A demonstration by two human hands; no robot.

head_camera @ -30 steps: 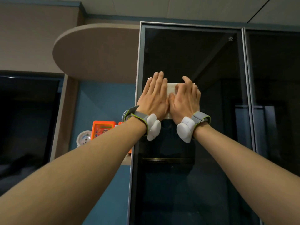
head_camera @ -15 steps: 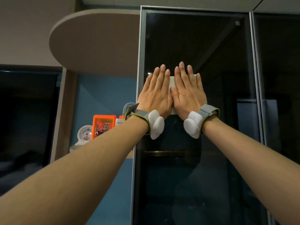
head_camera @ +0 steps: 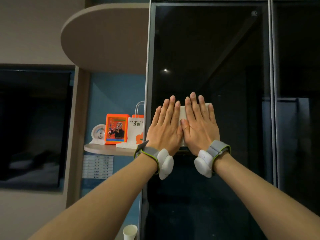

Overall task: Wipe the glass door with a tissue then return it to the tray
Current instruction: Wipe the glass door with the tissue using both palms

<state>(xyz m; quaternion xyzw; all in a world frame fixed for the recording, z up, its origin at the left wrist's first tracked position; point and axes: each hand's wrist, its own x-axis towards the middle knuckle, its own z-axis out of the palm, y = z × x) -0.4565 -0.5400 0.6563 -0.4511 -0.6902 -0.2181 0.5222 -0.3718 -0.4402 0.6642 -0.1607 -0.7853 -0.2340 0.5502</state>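
Note:
A tall dark glass door [head_camera: 207, 49] in a grey metal frame fills the middle of the head view. A folded white tissue [head_camera: 182, 112] lies flat against the glass at mid height. My left hand [head_camera: 165, 127] and my right hand [head_camera: 199, 125] press side by side on it, palms flat and fingers stretched upward. Most of the tissue is hidden under the hands; only a strip between them and an upper right corner show. Both wrists wear grey bands with white pods. No tray is in view.
A small round shelf [head_camera: 107, 149] left of the door holds an orange box [head_camera: 116, 129], a white paper bag [head_camera: 136, 130] and a small dial gauge [head_camera: 98, 133]. A paper cup [head_camera: 129, 232] stands low down. A second glass panel [head_camera: 297, 84] adjoins on the right, a dark window [head_camera: 32, 122] far left.
Both hands have slid down the glass with the tissue under them, and the right fingers went from curled to flat. The head view has tilted, showing more of the shelf.

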